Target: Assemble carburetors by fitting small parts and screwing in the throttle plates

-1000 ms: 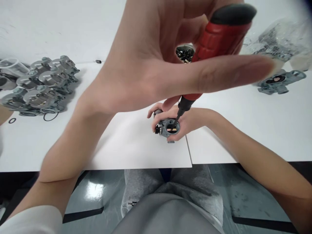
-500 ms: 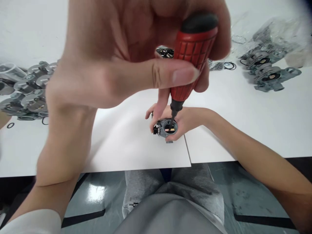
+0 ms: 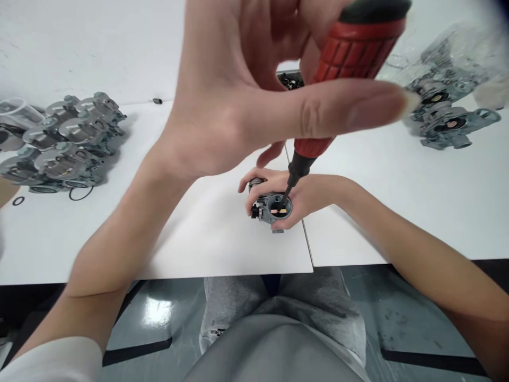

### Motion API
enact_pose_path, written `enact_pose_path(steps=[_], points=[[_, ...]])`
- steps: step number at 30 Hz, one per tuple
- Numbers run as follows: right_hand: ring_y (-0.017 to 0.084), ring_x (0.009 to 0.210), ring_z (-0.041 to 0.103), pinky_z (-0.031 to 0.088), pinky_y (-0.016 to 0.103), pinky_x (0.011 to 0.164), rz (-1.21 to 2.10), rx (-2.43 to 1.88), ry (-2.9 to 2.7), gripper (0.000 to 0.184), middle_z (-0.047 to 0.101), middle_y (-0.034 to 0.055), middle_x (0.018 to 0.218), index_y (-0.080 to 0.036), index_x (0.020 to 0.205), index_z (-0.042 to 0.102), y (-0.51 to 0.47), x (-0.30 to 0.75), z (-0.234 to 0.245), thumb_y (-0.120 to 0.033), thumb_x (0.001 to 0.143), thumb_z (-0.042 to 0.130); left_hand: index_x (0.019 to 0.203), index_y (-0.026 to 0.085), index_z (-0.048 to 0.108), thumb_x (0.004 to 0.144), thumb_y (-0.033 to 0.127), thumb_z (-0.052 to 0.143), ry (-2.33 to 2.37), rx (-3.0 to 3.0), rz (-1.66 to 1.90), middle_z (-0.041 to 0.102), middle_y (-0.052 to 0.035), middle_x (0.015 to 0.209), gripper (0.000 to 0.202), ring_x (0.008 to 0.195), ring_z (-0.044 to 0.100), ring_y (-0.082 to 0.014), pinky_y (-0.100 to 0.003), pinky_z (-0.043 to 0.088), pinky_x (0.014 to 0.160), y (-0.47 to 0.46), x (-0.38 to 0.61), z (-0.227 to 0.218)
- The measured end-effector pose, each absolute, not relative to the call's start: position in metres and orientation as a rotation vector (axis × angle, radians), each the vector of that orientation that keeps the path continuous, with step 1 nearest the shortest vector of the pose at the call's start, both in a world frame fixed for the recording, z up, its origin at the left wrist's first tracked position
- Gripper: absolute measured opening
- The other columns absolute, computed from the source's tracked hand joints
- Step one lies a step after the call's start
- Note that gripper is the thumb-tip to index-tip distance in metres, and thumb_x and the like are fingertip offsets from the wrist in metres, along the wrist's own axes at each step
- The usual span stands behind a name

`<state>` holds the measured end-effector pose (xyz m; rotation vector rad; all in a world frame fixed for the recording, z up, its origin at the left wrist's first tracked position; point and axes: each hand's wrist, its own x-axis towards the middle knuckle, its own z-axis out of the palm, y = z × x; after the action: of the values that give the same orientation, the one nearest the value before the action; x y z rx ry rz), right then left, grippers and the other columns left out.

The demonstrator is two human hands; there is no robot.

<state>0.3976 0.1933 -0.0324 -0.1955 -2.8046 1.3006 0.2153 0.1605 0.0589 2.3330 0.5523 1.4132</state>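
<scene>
My left hand (image 3: 254, 111), large and close to the camera, holds a screwdriver (image 3: 358, 50) with a red handle and black cap between its stretched thumb and curled fingers. The screwdriver leans, its top toward the right, and its dark shaft runs down into the round bore of a grey metal carburetor (image 3: 263, 212). Inside the bore a brass-coloured plate shows at the tip; the exact contact is too small to make out. Wrapped round the carburetor, my right hand (image 3: 296, 196) keeps it at the table's front edge, fingers over its left side.
Several carburetors (image 3: 63, 140) stand at the left, with black rubber rings (image 3: 18, 201) and a clear plastic cup (image 3: 19, 114) near them. More carburetors (image 3: 447, 124) and clear plastic bags (image 3: 457, 50) lie at the right. A seam (image 3: 308, 244) divides the white table (image 3: 222, 239).
My left hand has shifted right and its thumb reaches farther across the handle. The screwdriver tilts more to the right, its tip still in the bore. My right hand and the carburetor hardly moved.
</scene>
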Motion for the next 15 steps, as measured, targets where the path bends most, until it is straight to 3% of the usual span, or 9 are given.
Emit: enact_pose_path(steps=[3,6,10,12,15], points=[[0.019,0.121,0.052,0.048,0.032,0.106,1.328,-0.178,-2.789,0.037,0.045,0.0058,0.139,-0.024,0.11,0.068,0.194,0.399,-0.034,-0.025,0.074,0.075,0.097,0.009,0.062,0.082,0.08,0.012,0.739,2.151,1.234,0.062,-0.0022,0.081,0.088,0.08,0.076,-0.022,-0.032,0.059,0.06,0.156,0.203,0.071],[0.02,0.124,0.051,0.047,0.033,0.108,1.323,-0.19,-2.795,0.038,0.045,0.0051,0.139,-0.025,0.111,0.068,0.195,0.402,-0.034,-0.026,0.074,0.076,0.108,0.008,0.06,0.086,0.077,0.013,0.599,2.148,0.962,0.065,-0.0062,0.097,0.086,0.086,0.075,-0.0198,-0.031,0.061,0.064,0.15,0.204,0.081],[0.018,0.117,0.054,0.047,0.034,0.108,1.302,-0.214,-2.806,0.039,0.045,0.0045,0.141,-0.026,0.111,0.068,0.194,0.403,-0.033,-0.024,0.073,0.077,0.102,0.007,0.061,0.092,0.068,0.008,0.539,2.155,1.079,0.065,-0.0061,0.101,0.082,0.072,0.073,-0.0129,-0.029,0.061,0.062,0.148,0.215,0.08],[0.018,0.117,0.054,0.048,0.033,0.106,1.312,-0.219,-2.804,0.039,0.044,0.0047,0.14,-0.026,0.11,0.069,0.194,0.402,-0.033,-0.023,0.072,0.076,0.101,0.006,0.061,0.09,0.069,0.004,0.54,2.242,1.12,0.064,-0.0052,0.091,0.086,0.072,0.074,-0.0166,-0.026,0.059,0.058,0.15,0.216,0.074],[0.018,0.118,0.054,0.05,0.032,0.103,1.35,-0.234,-2.797,0.039,0.044,0.0047,0.14,-0.026,0.11,0.069,0.193,0.401,-0.031,-0.022,0.072,0.076,0.106,0.003,0.061,0.081,0.069,-0.011,0.485,2.418,1.24,0.06,-0.0027,0.089,0.102,0.091,0.073,-0.0258,-0.023,0.054,0.06,0.152,0.215,0.066]])
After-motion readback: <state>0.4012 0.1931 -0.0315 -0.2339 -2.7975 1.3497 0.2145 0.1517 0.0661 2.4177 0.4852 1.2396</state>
